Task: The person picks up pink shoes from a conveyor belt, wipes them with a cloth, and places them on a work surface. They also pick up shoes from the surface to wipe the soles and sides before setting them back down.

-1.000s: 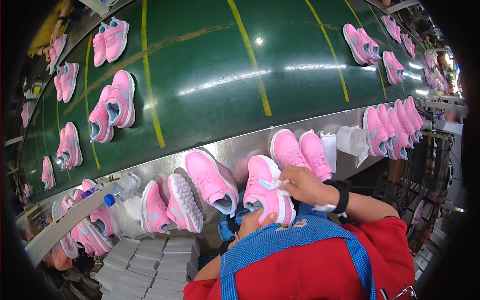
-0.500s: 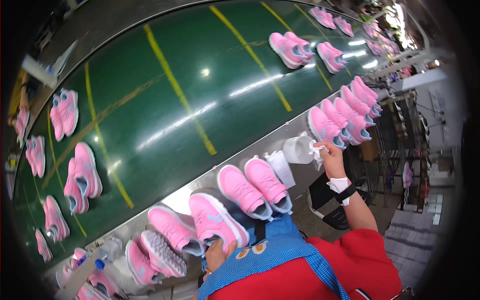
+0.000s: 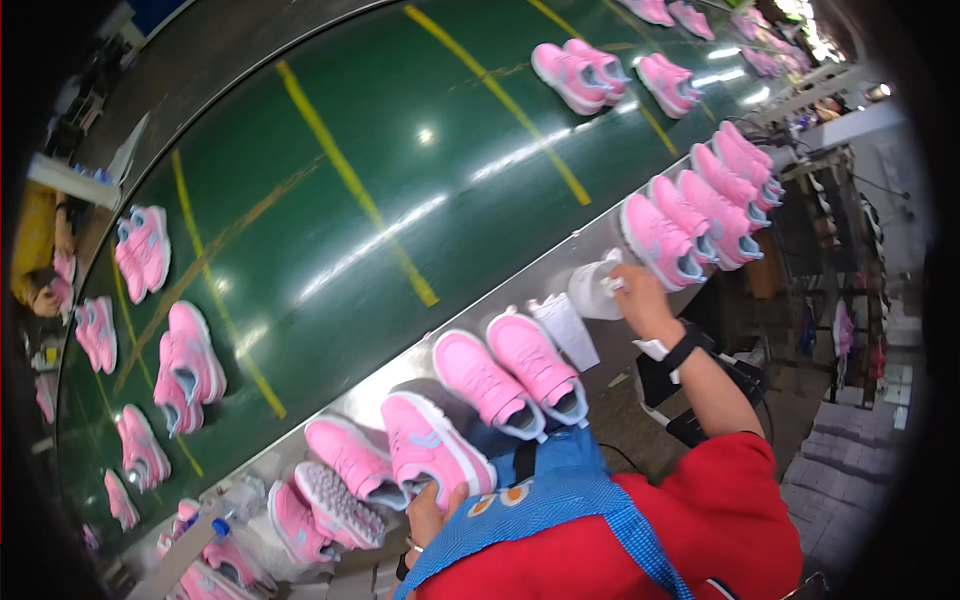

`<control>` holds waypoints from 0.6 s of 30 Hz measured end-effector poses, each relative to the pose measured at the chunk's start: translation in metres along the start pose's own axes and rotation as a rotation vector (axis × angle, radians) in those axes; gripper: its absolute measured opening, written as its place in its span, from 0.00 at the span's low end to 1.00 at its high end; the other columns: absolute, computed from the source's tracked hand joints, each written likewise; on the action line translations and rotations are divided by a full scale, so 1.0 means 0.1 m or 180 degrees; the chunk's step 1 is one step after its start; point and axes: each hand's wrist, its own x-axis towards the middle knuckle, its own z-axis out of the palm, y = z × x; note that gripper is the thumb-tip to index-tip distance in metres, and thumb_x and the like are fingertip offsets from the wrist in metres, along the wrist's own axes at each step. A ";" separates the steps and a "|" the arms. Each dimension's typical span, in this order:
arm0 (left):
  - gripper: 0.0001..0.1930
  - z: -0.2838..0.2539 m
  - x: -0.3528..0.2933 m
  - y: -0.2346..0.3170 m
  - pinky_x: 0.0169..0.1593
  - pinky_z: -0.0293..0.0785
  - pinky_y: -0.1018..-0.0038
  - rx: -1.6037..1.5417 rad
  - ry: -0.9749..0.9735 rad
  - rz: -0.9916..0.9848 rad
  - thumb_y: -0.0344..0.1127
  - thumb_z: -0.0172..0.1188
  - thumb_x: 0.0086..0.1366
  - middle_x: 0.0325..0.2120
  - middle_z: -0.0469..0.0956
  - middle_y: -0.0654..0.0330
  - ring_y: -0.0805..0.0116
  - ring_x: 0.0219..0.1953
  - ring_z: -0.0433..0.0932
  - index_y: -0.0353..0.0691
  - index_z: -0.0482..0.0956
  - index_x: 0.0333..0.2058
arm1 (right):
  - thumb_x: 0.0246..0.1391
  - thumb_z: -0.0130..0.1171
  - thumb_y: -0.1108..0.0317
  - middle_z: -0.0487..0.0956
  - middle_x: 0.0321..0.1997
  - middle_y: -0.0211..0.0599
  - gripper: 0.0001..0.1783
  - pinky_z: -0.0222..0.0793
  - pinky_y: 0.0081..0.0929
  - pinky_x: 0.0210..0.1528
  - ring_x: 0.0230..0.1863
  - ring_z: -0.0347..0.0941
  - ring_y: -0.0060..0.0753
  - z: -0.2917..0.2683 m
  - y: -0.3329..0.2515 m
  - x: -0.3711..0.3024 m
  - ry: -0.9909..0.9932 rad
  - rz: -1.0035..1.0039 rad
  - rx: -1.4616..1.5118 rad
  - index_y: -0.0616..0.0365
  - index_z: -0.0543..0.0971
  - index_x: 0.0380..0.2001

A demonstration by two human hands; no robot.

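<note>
Green belt point(image 3: 290, 240) and metal ledge point(image 3: 520, 287), pink shoes point(image 3: 475, 370) on both

The green belt point(image 3: 260, 260) gleams smooth and glossy from where I stand, beside a desk point(image 3: 390, 378) of shiny metal. The pink shoe point(image 3: 425, 435) looks smooth, the upturned sole point(image 3: 343, 508) rough and knobbly; the cup point(image 3: 590, 293) seems cloudy plastic, the blue apron point(image 3: 550, 515) woven cloth.

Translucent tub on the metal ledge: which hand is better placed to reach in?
Right, most likely: the right hand is right by the translucent tub, whereas the left hand is farther off, gripping a pink shoe.
</note>
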 end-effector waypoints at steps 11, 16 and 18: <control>0.15 -0.04 0.01 -0.27 0.24 0.69 0.68 -0.0246 0.0008 0.0577 0.42 0.58 0.55 0.18 0.74 0.46 0.51 0.22 0.76 0.33 0.73 0.26 | 0.44 0.49 0.81 0.70 0.33 0.43 0.13 0.63 0.31 0.38 0.35 0.68 0.42 -0.16 -0.13 -0.17 0.0392 -0.0244 -0.0247 0.62 0.73 0.36; 0.15 -0.05 -0.02 -0.41 0.24 0.69 0.68 -0.0469 -0.0027 0.0630 0.40 0.58 0.55 0.18 0.74 0.47 0.51 0.22 0.76 0.32 0.72 0.23 | 0.46 0.55 0.75 0.73 0.29 0.37 0.06 0.64 0.23 0.37 0.33 0.70 0.29 -0.14 -1.49 -0.33 -0.0394 0.0002 0.1790 0.61 0.75 0.30; 0.15 -0.04 -0.03 -0.46 0.24 0.69 0.68 -0.0559 -0.0044 0.0656 0.40 0.58 0.55 0.17 0.74 0.47 0.50 0.21 0.76 0.32 0.72 0.23 | 0.45 0.56 0.74 0.74 0.28 0.37 0.06 0.66 0.22 0.35 0.31 0.71 0.29 0.01 -1.94 -0.50 -0.0919 -0.0376 0.2012 0.61 0.75 0.29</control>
